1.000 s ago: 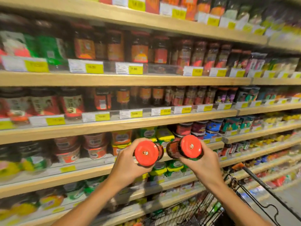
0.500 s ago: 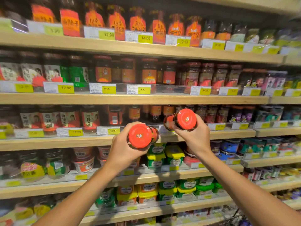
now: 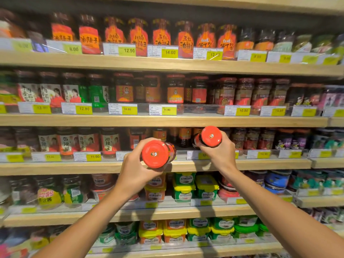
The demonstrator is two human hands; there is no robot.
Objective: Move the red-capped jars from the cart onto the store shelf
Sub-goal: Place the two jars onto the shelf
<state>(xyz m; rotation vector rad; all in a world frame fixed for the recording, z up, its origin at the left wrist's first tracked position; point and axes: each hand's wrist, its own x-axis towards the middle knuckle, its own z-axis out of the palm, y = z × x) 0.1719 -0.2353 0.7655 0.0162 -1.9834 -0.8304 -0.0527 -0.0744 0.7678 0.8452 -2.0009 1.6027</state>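
My left hand (image 3: pixel 135 172) grips a red-capped jar (image 3: pixel 155 154), tipped so its cap faces me, just in front of a wooden shelf edge (image 3: pixel 74 167). My right hand (image 3: pixel 220 152) holds a second red-capped jar (image 3: pixel 210 136), also cap toward me, slightly higher and further in, at the mouth of that shelf level. Similar dark jars with orange labels (image 3: pixel 183 136) stand in the row behind both held jars. The cart is out of view.
Wooden shelves run across the whole view, packed with jars and tubs. A clear plastic rail with yellow price tags (image 3: pixel 94 156) fronts each shelf. Green and yellow tubs (image 3: pixel 195 185) sit one level below my hands. The board above (image 3: pixel 167 121) limits headroom.
Both hands have risen with their jars from the tub level to the jar shelf above. My view tilted upward, and the cart dropped out of sight.
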